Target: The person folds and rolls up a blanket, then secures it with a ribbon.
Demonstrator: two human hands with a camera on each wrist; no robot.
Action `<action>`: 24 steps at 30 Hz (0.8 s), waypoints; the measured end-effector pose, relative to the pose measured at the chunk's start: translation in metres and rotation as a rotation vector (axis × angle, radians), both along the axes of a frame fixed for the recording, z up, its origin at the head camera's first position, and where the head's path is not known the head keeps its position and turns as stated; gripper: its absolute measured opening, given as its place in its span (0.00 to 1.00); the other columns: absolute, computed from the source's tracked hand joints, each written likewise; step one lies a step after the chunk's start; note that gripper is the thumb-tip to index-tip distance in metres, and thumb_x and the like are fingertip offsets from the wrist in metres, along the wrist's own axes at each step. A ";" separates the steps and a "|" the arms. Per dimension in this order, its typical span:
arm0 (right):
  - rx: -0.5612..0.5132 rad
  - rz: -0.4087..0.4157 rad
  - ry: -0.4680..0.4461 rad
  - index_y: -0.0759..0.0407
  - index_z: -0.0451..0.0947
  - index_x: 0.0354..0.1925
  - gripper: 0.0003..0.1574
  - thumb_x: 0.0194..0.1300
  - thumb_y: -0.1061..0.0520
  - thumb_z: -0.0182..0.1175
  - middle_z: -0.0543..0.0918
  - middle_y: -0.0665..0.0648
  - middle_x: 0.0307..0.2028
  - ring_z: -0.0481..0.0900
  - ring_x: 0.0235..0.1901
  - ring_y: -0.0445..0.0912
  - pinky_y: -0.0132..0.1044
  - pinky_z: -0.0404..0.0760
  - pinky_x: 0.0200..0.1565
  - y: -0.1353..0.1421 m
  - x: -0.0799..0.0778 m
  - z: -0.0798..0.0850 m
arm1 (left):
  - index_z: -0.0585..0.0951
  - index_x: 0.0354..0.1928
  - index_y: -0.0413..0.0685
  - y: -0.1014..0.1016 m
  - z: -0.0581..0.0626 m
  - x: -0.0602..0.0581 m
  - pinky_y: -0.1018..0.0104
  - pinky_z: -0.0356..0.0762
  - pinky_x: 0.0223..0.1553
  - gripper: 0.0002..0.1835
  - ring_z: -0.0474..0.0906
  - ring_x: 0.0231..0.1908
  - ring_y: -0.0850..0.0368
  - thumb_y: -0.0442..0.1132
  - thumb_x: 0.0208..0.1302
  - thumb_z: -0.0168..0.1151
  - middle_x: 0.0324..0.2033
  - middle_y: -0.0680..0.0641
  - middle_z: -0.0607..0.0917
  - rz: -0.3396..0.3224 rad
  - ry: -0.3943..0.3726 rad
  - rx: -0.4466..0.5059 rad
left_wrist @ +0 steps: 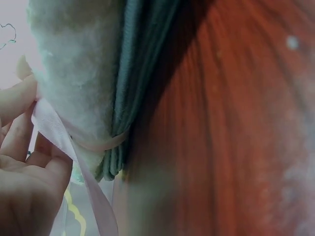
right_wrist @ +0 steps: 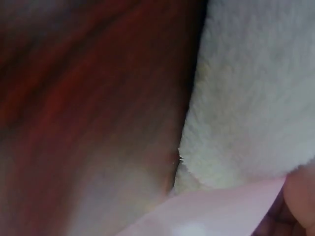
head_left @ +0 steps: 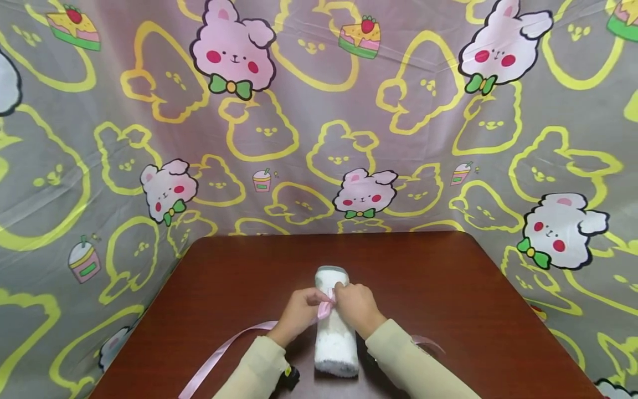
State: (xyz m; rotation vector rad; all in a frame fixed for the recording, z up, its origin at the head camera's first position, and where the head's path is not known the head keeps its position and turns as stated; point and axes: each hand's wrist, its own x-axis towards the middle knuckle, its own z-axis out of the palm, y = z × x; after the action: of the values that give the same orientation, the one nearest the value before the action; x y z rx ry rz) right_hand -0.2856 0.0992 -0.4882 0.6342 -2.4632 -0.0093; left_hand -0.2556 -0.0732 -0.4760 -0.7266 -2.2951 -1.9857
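Note:
A white, fluffy rolled cloth (head_left: 336, 349) lies lengthwise on the table, its ends pointing away from and towards me. Grey-green folded layers (left_wrist: 142, 64) show along its side in the left wrist view. A pink satin ribbon (head_left: 214, 354) passes round the roll towards its far end. My left hand (head_left: 296, 316) pinches the ribbon between thumb and fingers over the top of the roll. Close beside it, my right hand (head_left: 359, 307) grips the ribbon too, knuckles up. One long tail trails left onto the table; another ribbon end (head_left: 427, 342) shows past my right sleeve.
The dark red-brown wooden table (head_left: 438, 282) has rounded far corners. A grey curtain (head_left: 309, 111) with cartoon rabbits hangs behind and on both sides. A small black device (head_left: 290, 378) sits at my left sleeve.

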 end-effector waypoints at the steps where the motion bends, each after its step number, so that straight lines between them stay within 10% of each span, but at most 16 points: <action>1: -0.003 0.003 -0.009 0.58 0.74 0.25 0.10 0.52 0.57 0.67 0.74 0.54 0.12 0.75 0.13 0.50 0.43 0.73 0.15 0.000 -0.001 0.001 | 0.84 0.34 0.34 -0.001 0.000 0.000 0.68 0.78 0.31 0.03 0.81 0.33 0.61 0.26 0.57 0.67 0.34 0.42 0.87 0.006 0.003 -0.004; 9: -0.317 0.083 -0.353 0.52 0.77 0.34 0.08 0.56 0.51 0.63 0.77 0.46 0.21 0.75 0.21 0.43 0.40 0.73 0.24 0.011 0.001 0.001 | 0.84 0.33 0.35 -0.001 -0.015 -0.009 0.66 0.77 0.26 0.02 0.79 0.28 0.61 0.27 0.58 0.67 0.31 0.44 0.86 0.072 0.039 -0.046; 15: -0.560 0.300 -0.615 0.57 0.77 0.49 0.19 0.62 0.51 0.64 0.78 0.45 0.29 0.75 0.28 0.38 0.35 0.75 0.32 0.034 -0.003 -0.003 | 0.84 0.32 0.40 -0.003 -0.029 -0.018 0.66 0.77 0.25 0.02 0.79 0.28 0.60 0.30 0.57 0.68 0.29 0.48 0.86 0.073 0.028 -0.039; 20: -0.830 0.357 -0.823 0.62 0.81 0.42 0.11 0.63 0.57 0.64 0.80 0.52 0.30 0.77 0.30 0.45 0.38 0.77 0.31 0.041 -0.010 0.006 | 0.86 0.33 0.43 -0.004 -0.029 -0.018 0.65 0.79 0.29 0.04 0.80 0.31 0.57 0.31 0.55 0.71 0.31 0.46 0.86 0.064 0.040 -0.029; 24: -0.852 0.309 -0.929 0.60 0.83 0.36 0.06 0.63 0.57 0.64 0.80 0.53 0.26 0.76 0.27 0.46 0.38 0.76 0.28 0.039 -0.010 0.013 | 0.86 0.34 0.43 -0.004 -0.030 -0.017 0.65 0.79 0.31 0.05 0.80 0.33 0.57 0.30 0.54 0.70 0.32 0.44 0.86 0.032 0.034 -0.028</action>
State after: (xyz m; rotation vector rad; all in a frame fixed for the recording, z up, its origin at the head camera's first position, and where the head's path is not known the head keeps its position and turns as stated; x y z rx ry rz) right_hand -0.2960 0.1384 -0.4752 0.6830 -2.7378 1.6784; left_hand -0.2725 -0.0768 -0.5056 -0.7145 -2.3054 -1.9162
